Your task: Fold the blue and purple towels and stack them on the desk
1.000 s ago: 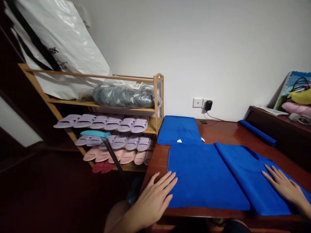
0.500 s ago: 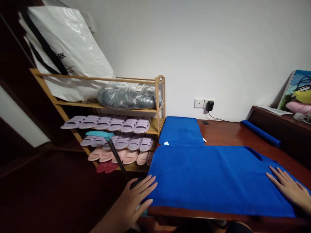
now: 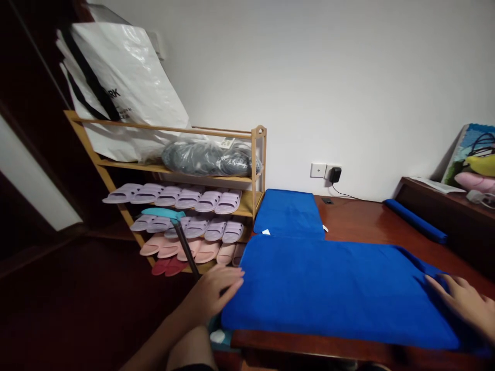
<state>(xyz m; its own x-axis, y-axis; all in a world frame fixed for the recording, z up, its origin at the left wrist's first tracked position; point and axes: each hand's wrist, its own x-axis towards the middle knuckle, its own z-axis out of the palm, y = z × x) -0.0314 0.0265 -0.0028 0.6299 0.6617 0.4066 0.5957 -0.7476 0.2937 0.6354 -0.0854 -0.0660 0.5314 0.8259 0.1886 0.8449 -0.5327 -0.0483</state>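
A large blue cloth [image 3: 328,288] lies spread over the front of the reddish-brown table [image 3: 356,221]. My left hand [image 3: 218,288] is at its left edge, fingers bent together toward the cloth; whether they pinch it is hidden. On the cloth's right end rests my right hand [image 3: 460,299], fingers apart and slightly curled, with the fabric creased beneath it. Behind the large cloth lies a smaller folded blue cloth [image 3: 290,214] with a white tag. A rolled blue cloth [image 3: 415,220] sits at the table's right side.
Left of the table stands a wooden rack [image 3: 255,154] with purple and pink slippers and a white bag [image 3: 131,87]. A turquoise-topped handle [image 3: 164,214] rises before it. A black plug [image 3: 335,175] is in the wall, and a raised shelf [image 3: 433,188] stands right.
My left hand has moved up along the cloth's left edge, its fingers now more bent. The cloth has shifted left, and its right end is more creased under my right hand.
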